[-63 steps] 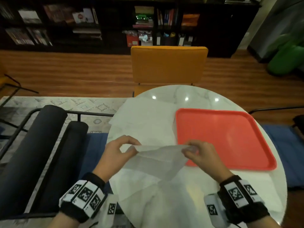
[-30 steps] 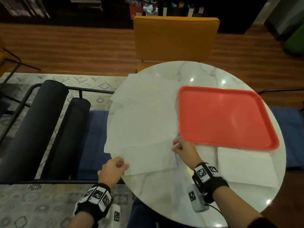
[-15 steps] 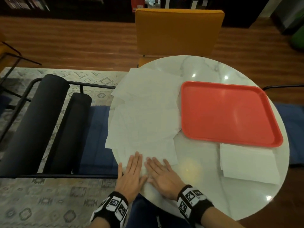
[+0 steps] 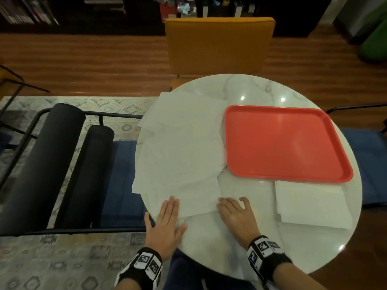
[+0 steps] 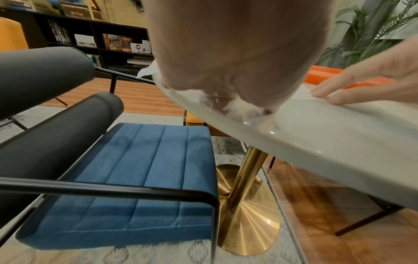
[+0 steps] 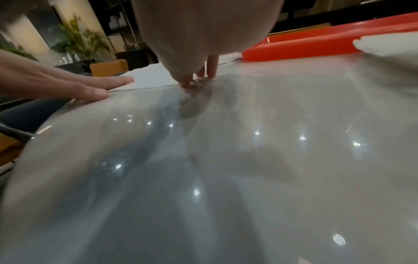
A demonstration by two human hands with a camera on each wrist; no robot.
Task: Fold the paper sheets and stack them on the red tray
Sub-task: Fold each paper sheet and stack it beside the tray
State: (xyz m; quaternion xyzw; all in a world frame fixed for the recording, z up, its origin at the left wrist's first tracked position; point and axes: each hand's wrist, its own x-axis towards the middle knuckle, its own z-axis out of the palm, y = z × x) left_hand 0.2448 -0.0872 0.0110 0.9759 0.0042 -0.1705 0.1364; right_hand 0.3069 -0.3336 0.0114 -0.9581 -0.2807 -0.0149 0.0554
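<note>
A folded white sheet [image 4: 194, 197] lies at the near edge of the round marble table [image 4: 261, 91]. My left hand [image 4: 167, 220] lies flat on its near left part, fingers straight. My right hand [image 4: 234, 212] presses flat at its right end. Behind it several loose white sheets [image 4: 184, 143] overlap on the table's left half. The red tray [image 4: 280, 141] lies bare on the right. A folded stack of paper [image 4: 307, 204] lies on the table in front of the tray. In the right wrist view my right fingers [image 6: 210, 66] touch the table beside the sheet [image 6: 149, 78].
An orange chair [image 4: 217, 45] stands behind the table. A blue-seated chair with black bolsters [image 4: 69, 164] stands close on the left. Another blue seat [image 4: 372, 164] is on the right. The table has a gold pedestal [image 5: 246, 187].
Earlier I held a sheet up by two corners, then laid it folded on the table. Since half a second ago my flat hands have slid apart along the near edge.
</note>
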